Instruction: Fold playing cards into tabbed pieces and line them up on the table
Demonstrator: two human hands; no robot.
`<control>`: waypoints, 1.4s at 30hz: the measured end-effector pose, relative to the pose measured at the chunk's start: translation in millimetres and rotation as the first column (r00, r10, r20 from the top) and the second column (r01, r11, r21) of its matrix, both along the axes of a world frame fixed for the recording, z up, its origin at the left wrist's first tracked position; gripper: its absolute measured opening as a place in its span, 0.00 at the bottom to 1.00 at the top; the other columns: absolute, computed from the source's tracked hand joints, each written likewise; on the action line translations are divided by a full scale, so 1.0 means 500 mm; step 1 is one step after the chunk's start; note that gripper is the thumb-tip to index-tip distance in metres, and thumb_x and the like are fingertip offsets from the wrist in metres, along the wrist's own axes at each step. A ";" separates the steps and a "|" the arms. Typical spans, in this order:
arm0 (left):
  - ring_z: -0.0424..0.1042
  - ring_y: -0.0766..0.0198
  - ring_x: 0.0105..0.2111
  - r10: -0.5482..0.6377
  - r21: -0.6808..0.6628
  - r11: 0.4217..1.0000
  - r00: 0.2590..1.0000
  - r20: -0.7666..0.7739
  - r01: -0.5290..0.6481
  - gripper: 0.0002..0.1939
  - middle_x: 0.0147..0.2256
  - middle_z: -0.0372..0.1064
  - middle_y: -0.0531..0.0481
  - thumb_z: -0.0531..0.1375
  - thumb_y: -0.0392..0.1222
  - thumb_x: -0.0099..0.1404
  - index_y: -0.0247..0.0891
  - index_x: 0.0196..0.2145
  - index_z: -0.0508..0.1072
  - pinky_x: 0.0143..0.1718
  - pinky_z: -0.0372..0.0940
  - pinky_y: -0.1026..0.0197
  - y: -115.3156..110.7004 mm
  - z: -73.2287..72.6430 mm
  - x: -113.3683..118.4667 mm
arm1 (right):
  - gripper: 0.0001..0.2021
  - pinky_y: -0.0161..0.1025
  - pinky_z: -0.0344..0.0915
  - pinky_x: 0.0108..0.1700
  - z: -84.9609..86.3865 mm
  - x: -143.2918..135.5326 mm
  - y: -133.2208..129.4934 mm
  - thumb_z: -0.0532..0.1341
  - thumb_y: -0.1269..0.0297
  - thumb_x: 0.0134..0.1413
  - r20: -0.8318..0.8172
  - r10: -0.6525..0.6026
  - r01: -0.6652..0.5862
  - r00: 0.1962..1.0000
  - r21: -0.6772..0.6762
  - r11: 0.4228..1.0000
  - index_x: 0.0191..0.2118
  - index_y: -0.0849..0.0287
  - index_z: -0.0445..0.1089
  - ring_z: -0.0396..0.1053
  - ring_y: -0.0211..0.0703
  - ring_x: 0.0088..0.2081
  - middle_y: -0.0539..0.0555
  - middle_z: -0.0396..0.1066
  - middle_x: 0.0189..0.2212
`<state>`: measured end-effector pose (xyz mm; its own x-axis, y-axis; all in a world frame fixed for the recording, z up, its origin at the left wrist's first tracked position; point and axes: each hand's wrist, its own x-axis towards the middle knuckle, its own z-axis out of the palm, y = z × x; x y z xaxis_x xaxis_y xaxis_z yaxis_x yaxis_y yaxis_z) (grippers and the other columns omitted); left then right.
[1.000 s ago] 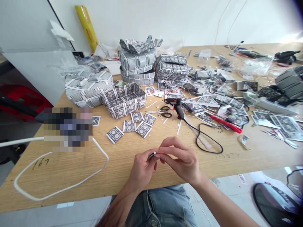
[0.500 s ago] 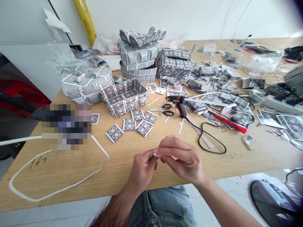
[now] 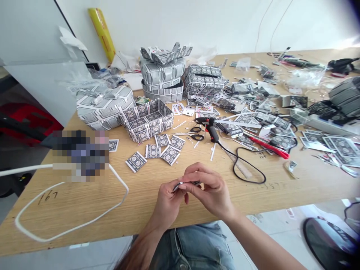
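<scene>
Near the table's front edge, my left hand (image 3: 168,200) and my right hand (image 3: 209,189) meet with fingers closed on a small patterned playing card (image 3: 194,183). Fingers cover most of the card; only its thin dark and white edges show. Beyond my hands several folded cards (image 3: 137,161) with grey and white backs lie flat on the wooden table. Behind these cards stands an open box woven from cards (image 3: 149,120). Black-handled scissors (image 3: 197,134) and a black glue gun (image 3: 211,131) lie to the box's right.
Woven card baskets (image 3: 163,71) stand at the back. Loose cards (image 3: 247,120) and scraps cover the right side, with a red-handled tool (image 3: 270,147) among them. A black cord (image 3: 247,181) loops right of my hands. A white cable (image 3: 92,217) curves at the left.
My right hand has shifted slightly left, and more of the card's edge now shows between my hands. The camera view has moved a little.
</scene>
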<state>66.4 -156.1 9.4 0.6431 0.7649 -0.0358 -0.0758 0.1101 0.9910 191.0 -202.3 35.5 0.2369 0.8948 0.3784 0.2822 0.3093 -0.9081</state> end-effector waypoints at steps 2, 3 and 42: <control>0.62 0.68 0.21 -0.008 0.031 0.999 1.000 -0.019 0.009 0.20 0.20 0.65 0.51 0.58 0.55 0.63 0.35 0.25 0.75 0.21 0.61 0.67 0.000 0.003 0.001 | 0.03 0.29 0.68 0.20 0.006 0.000 -0.003 0.67 0.63 0.51 -0.072 0.048 -0.051 0.996 -0.031 0.998 0.33 0.55 0.76 0.68 0.36 0.27 0.52 0.68 0.30; 0.62 0.68 0.22 -0.014 0.048 0.999 0.999 -0.029 0.015 0.21 0.20 0.65 0.51 0.57 0.55 0.63 0.34 0.26 0.76 0.22 0.60 0.67 -0.001 0.004 0.001 | 0.05 0.29 0.68 0.19 0.009 -0.001 -0.003 0.67 0.61 0.51 -0.123 0.080 -0.087 0.989 -0.051 0.995 0.32 0.56 0.76 0.68 0.35 0.27 0.51 0.67 0.29; 0.76 0.60 0.37 0.066 -0.368 0.929 0.993 0.102 -0.024 0.22 0.39 0.75 0.48 0.68 0.42 0.55 0.37 0.45 0.66 0.35 0.75 0.59 0.007 0.012 -0.009 | 0.01 0.35 0.65 0.33 -0.009 0.024 0.015 0.65 0.65 0.54 -0.146 -0.067 0.046 0.987 -0.145 0.988 0.33 0.54 0.73 0.68 0.39 0.33 0.50 0.70 0.31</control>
